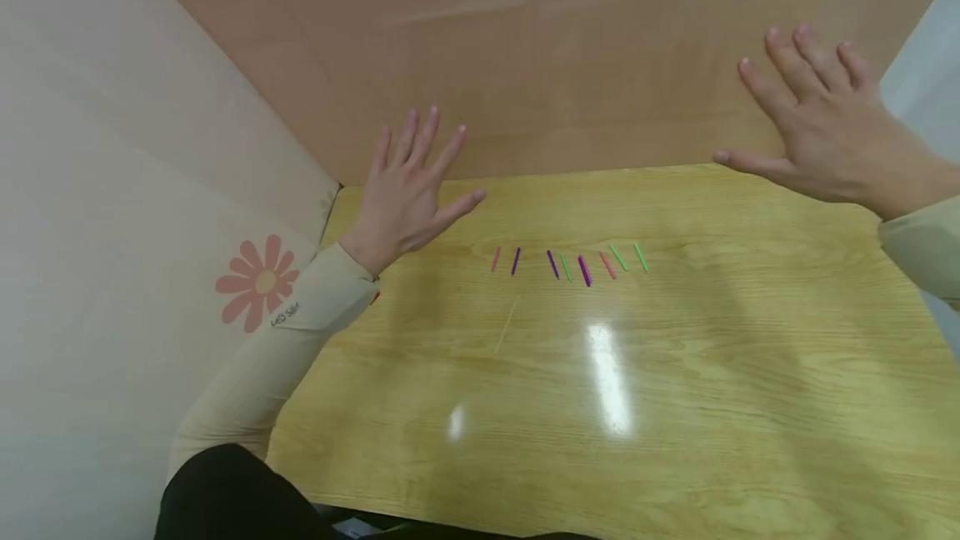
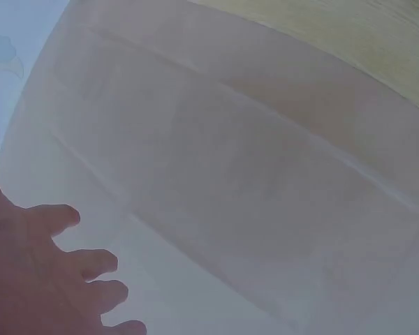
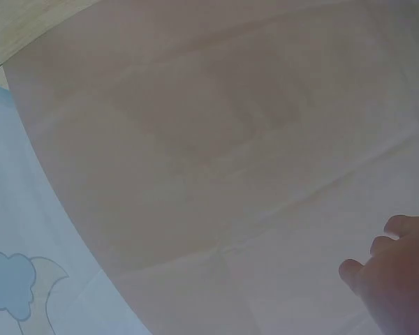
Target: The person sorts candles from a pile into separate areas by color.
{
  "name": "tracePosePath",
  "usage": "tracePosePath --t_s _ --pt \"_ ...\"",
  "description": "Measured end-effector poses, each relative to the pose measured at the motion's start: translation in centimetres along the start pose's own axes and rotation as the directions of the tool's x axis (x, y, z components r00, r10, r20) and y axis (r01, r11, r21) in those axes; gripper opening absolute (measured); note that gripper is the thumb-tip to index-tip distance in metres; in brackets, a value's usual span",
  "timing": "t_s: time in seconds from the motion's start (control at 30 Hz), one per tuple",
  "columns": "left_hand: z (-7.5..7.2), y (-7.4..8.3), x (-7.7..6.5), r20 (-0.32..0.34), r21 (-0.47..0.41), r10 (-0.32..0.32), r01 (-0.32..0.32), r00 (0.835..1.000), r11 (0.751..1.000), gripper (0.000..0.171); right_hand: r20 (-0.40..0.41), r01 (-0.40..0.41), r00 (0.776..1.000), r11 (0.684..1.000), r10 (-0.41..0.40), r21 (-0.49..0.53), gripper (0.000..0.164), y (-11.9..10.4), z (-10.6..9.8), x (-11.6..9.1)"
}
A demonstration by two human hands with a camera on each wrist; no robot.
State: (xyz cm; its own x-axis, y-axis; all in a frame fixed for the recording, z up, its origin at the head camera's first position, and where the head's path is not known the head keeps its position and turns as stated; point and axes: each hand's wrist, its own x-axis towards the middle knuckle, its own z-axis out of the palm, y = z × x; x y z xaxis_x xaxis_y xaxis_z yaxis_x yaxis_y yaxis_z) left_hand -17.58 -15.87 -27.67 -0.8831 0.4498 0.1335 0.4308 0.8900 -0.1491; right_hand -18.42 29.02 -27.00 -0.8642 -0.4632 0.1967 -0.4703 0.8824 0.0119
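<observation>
Both hands are raised with fingers spread, and neither holds anything. The left hand is held up over the back left of the wooden table. Over the back right, higher in the head view, is the right hand. Between and below them, a loose row of short thin sticks lies on the table: a pink stick and a purple stick at the left, then more purple, green and pink ones, ending with a green stick. One purple stick lies against a pink one. The wrist views show only fingers before the backdrop.
A brown sheet stands behind the wooden table. At the left is a white wall. A small red object peeks out beside the left sleeve, mostly hidden. A pale thin line shows on the tabletop.
</observation>
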Motion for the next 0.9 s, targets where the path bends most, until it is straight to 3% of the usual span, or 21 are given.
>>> tracePosePath --t_s 0.33,0.63,0.73,0.9 --pt "-0.9 0.3 -0.1 -0.095 0.043 0.034 -0.030 0.995 0.999 0.080 -0.158 0.079 0.985 0.996 -0.072 0.040 0.109 -0.9 -0.7 -0.2" --pt "-0.6 1.0 0.1 -0.079 0.031 0.042 -0.040 0.996 0.999 0.080 -0.212 0.062 0.976 0.994 -0.042 0.089 0.109 -1.4 -1.0 -0.7" --pt "-0.3 1.3 0.0 -0.100 0.003 0.041 -0.041 0.994 0.999 0.079 -0.204 0.026 0.979 0.991 0.001 0.129 0.105 -1.4 -1.2 -1.1" --pt "-0.1 1.5 0.0 -0.144 -0.053 0.027 -0.035 0.989 0.998 0.079 -0.260 0.025 0.965 0.983 0.023 0.183 0.104 -1.9 -1.1 -1.7"
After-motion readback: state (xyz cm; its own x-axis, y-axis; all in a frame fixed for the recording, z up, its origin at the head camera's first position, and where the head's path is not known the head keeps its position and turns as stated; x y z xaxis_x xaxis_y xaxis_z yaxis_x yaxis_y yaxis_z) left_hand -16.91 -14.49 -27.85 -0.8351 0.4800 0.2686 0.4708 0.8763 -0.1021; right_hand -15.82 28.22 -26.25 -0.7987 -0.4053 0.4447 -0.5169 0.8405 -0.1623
